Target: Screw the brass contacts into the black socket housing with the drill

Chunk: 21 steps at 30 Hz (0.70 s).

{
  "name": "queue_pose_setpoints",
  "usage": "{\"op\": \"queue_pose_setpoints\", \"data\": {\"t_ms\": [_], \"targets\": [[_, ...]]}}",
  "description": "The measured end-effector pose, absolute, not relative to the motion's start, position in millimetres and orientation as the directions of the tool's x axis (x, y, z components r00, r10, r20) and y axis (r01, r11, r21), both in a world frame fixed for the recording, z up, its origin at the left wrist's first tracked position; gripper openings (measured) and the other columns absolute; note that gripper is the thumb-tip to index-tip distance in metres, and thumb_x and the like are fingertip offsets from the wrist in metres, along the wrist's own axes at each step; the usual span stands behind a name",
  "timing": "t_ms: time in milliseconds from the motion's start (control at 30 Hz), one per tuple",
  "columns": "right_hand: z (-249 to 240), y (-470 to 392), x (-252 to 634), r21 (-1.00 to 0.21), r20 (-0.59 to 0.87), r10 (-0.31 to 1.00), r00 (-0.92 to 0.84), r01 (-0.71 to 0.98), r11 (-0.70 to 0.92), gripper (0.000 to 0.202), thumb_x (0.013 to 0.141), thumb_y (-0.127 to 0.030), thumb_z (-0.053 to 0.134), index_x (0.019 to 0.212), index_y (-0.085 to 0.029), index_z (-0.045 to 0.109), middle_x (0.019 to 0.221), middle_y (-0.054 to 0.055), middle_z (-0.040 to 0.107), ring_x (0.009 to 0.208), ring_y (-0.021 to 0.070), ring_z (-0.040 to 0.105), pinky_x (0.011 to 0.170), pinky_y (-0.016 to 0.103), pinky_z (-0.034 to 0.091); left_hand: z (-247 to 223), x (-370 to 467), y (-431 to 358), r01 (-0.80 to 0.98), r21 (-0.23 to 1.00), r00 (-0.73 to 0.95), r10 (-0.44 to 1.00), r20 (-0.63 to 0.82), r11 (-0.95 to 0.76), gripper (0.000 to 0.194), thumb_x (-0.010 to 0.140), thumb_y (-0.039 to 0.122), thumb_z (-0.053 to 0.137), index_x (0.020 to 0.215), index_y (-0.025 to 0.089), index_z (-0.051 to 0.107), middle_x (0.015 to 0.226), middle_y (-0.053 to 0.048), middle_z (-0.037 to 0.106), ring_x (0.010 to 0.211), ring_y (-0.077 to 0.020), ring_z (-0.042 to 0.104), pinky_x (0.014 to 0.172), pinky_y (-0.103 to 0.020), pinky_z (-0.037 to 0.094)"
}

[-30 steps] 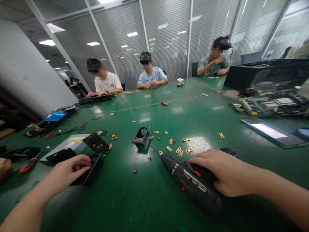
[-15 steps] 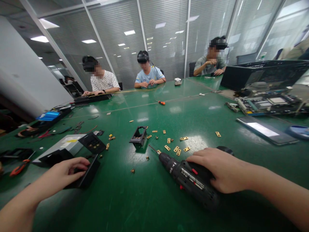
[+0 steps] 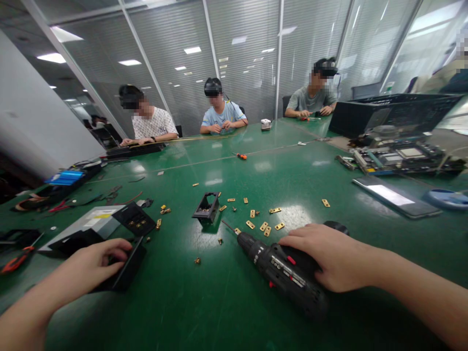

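Observation:
At the left, my left hand (image 3: 104,261) is closed on the edge of a black plastic housing (image 3: 128,269), thumb on one side and fingers on the other. A cordless drill (image 3: 283,275) lies on its side on the table, its thin bit pointing up and to the left. My right hand (image 3: 325,256) is wrapped over its handle, most of which is hidden under the palm. Beyond the bit stands a small open black frame (image 3: 207,208). Several brass plates (image 3: 263,226) are scattered past the drill's chuck, and a brass screw (image 3: 198,261) lies between my hands.
A black panel with brass pieces (image 3: 134,219) leans near a grey metal box (image 3: 98,217). An orange screwdriver (image 3: 18,258) lies far left, another screwdriver (image 3: 241,156) mid-table. On the right are a phone (image 3: 397,197), a circuit board (image 3: 402,153) and a black case (image 3: 387,114). Three people sit opposite.
The view has shifted slightly, so the table's things sit a little further left. Both my hands keep their holds. The person at far right has lowered a hand from the face to the table.

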State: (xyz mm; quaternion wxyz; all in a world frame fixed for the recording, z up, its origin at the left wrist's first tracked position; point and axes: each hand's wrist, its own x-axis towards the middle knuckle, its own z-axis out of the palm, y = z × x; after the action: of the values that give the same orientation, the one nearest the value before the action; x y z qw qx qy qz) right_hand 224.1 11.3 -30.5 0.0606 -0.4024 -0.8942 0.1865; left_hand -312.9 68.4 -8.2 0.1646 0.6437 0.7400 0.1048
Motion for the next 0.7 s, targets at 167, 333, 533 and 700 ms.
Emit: {"op": "queue_pose_setpoints", "data": {"t_ms": [167, 333, 533, 700], "targets": [[-30.7, 11.5, 224.6, -0.38, -0.048, 0.743, -0.668, 0.7, 0.605, 0.061, 0.065, -0.013, 0.064, 0.126, -0.022, 0.061, 0.109, 0.01, 0.069, 0.093, 0.0267, 0.065, 0.08, 0.036, 0.044, -9.9, -328.4, 69.7, 0.933, 0.33, -0.045, 0.956, -0.291, 0.145, 0.047, 0.067, 0.05, 0.065, 0.108, 0.028, 0.072, 0.102, -0.002, 0.078, 0.097, -0.0304, 0.07, 0.086, -0.037, 0.052], [-29.7, 11.7, 225.4, -0.373, -0.057, 0.735, -0.675, 0.698, 0.612, 0.059, 0.064, -0.013, 0.063, 0.123, -0.022, 0.062, 0.104, 0.009, 0.069, 0.092, 0.0265, 0.064, 0.078, 0.035, 0.043, -10.5, -333.9, 72.5, 0.959, 0.25, -0.054, 0.955, -0.29, 0.13, 0.051, 0.065, 0.047, 0.061, 0.111, 0.027, 0.072, 0.101, -0.003, 0.079, 0.098, -0.0316, 0.071, 0.087, -0.039, 0.051], [-30.2, 12.4, 225.4, -0.371, -0.053, 0.73, -0.682, 0.692, 0.619, 0.056, 0.064, -0.014, 0.064, 0.119, -0.021, 0.063, 0.101, 0.008, 0.069, 0.091, 0.0263, 0.064, 0.076, 0.035, 0.042, -8.3, -332.6, 75.2, 0.954, 0.26, -0.088, 0.969, -0.23, 0.148, 0.042, 0.056, 0.041, 0.06, 0.094, 0.034, 0.074, 0.087, 0.001, 0.079, 0.092, -0.0337, 0.071, 0.085, -0.046, 0.052], [-30.4, 12.6, 225.9, -0.371, -0.051, 0.73, -0.682, 0.691, 0.62, 0.054, 0.063, -0.013, 0.064, 0.117, -0.021, 0.064, 0.099, 0.008, 0.069, 0.089, 0.0263, 0.064, 0.076, 0.035, 0.042, -13.7, -340.2, 76.3, 0.933, 0.311, -0.113, 0.968, -0.223, 0.181, 0.035, 0.049, 0.038, 0.061, 0.082, 0.039, 0.075, 0.084, 0.004, 0.079, 0.092, -0.0339, 0.071, 0.09, -0.048, 0.052]]}}
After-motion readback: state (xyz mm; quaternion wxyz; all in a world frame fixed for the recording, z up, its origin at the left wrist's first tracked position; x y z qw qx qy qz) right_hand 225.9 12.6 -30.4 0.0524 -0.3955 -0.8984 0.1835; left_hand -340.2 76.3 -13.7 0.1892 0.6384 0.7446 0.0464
